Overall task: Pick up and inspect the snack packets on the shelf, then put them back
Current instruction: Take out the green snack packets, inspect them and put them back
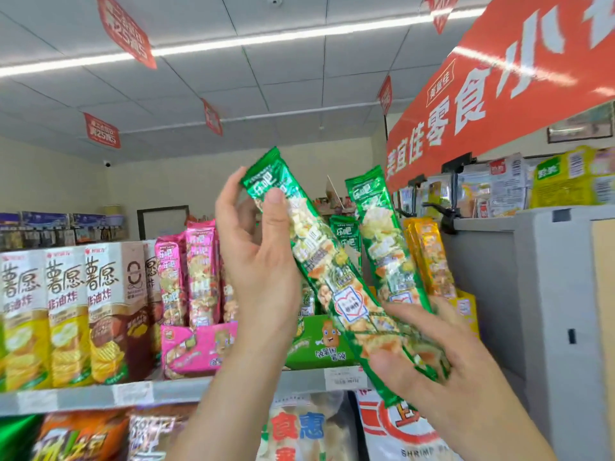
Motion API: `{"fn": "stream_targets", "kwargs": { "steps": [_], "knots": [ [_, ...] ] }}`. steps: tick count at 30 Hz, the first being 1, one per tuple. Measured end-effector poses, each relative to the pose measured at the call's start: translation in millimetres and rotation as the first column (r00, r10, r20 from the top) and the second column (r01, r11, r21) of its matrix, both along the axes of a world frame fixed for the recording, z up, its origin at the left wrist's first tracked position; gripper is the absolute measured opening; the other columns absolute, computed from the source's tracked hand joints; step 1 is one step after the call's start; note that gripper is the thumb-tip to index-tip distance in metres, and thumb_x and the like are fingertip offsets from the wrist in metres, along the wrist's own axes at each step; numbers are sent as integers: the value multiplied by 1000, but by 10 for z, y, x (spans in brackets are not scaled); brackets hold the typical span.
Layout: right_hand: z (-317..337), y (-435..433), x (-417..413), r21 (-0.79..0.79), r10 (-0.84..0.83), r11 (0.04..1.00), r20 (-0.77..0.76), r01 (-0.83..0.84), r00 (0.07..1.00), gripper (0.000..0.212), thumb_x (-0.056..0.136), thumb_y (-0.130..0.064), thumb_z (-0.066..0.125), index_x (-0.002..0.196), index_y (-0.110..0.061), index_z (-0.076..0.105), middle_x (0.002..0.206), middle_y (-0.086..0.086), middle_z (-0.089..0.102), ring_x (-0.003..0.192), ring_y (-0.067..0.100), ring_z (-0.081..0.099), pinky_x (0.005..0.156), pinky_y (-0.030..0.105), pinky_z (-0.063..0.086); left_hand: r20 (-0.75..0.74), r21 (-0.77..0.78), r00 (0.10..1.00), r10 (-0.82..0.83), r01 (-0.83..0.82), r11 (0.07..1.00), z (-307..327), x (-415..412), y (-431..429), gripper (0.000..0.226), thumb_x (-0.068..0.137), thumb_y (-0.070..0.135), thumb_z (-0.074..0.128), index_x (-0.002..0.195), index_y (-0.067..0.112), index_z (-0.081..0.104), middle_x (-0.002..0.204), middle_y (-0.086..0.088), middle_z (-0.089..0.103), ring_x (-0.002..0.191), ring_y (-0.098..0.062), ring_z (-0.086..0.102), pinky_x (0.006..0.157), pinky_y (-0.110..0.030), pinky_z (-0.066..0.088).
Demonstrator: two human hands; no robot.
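I hold a long green snack packet (327,281) slanted in front of the shelf (186,392), top end up left, bottom end down right. My left hand (258,261) grips its upper part, thumb on the front and fingers behind. My right hand (429,347) holds the lower part, fingers spread behind and around it. Another green packet (382,241) leans upright just behind, standing in the green display box (319,344).
Pink packets (199,271) stand in a pink box (196,347) to the left, beside tall chip boxes (66,314). Yellow packets (429,257) stand at the right by a grey cabinet (539,294). Larger bags (299,430) fill the shelf below. A red banner (499,94) hangs overhead.
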State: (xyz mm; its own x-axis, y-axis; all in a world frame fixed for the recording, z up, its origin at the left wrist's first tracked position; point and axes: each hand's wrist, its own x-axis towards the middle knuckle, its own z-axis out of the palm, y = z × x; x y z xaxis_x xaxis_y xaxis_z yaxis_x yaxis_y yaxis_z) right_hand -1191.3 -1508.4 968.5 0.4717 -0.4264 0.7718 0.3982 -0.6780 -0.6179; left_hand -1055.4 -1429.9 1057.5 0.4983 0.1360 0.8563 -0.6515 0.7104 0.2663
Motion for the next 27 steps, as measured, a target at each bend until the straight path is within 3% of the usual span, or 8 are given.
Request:
{"fn": "stream_targets", "kwargs": {
  "steps": [3, 7, 9, 12, 17, 20, 24, 27],
  "knots": [
    [-215, 16, -146, 108, 25, 994, 21, -27, 999, 35, 57, -48, 89, 75, -66, 65, 91, -48, 53, 87, -29, 52, 63, -9, 34, -74, 61, 997, -33, 38, 997, -204, -168, -89, 28, 99, 10, 51, 126, 16, 46, 105, 11, 65, 95, 6, 60, 81, -9, 45],
    [-534, -31, -275, 208, -9, 978, -16, 12, 1000, 28, 60, -60, 79, 83, -66, 63, 99, -27, 59, 87, -13, 61, 67, -1, 41, -145, 253, 985, -96, 131, 959, -542, -391, -171, 52, 87, 39, 64, 132, 23, 43, 97, 36, 67, 98, 16, 59, 78, -4, 45],
    [-634, -63, -301, 242, -9, 970, -40, 18, 999, 28, 61, -59, 77, 84, -65, 63, 99, -21, 62, 89, -12, 61, 69, 0, 41, -192, 408, 974, -121, 191, 893, -765, -506, -197, 75, 76, 44, 79, 137, 19, 43, 112, 22, 69, 106, 4, 63, 84, -15, 51],
    [-694, -131, -361, 270, 55, 962, -115, -22, 992, 41, 54, -67, 73, 94, -60, 64, 108, -19, 65, 97, -8, 62, 80, 11, 47, -320, 535, 933, -164, 321, 781, -1124, -675, -203, 56, 69, 29, 85, 117, 14, 60, 94, 3, 75, 86, -11, 72, 66, -19, 55],
    [-552, -401, -481, 222, 107, 973, -204, -60, 973, 53, 58, -70, 67, 109, -58, 60, 101, -35, 64, 89, -12, 62, 76, 7, 44, -601, 347, 793, -99, 370, 862, -1251, -591, -61, 82, 63, 55, 82, 133, 24, 51, 131, -8, 62, 121, -33, 58, 100, -61, 43],
    [-324, -636, -376, 224, 87, 974, -233, -34, 968, 51, 74, -41, 79, 112, -61, 51, 82, -13, 72, 69, 8, 67, 67, 19, 49, -616, 349, 778, -125, 412, 842, -1204, -517, 44, 98, 58, 53, 83, 137, 11, 44, 143, -25, 43, 130, -51, 40, 103, -73, 30],
    [83, -854, -44, 286, 103, 958, -299, -14, 949, 48, 79, -18, 69, 103, -50, 43, 64, 3, 68, 52, 18, 66, 52, 33, 58, -558, 519, 830, -9, 357, 777, -1257, -542, 64, 104, 43, 62, 82, 137, 29, 51, 137, 8, 54, 126, -16, 52, 107, -40, 37],
    [316, -944, 170, 236, -30, 961, -416, 140, 909, 44, 79, -28, 67, 114, -35, 41, 83, -3, 63, 53, 15, 71, 45, 26, 52, -519, 567, 855, -4, 347, 747, -1258, -520, 66, 35, 55, 54, 79, 89, 59, 70, 104, 17, 73, 92, 5, 66, 79, -15, 52]
  ]
}}
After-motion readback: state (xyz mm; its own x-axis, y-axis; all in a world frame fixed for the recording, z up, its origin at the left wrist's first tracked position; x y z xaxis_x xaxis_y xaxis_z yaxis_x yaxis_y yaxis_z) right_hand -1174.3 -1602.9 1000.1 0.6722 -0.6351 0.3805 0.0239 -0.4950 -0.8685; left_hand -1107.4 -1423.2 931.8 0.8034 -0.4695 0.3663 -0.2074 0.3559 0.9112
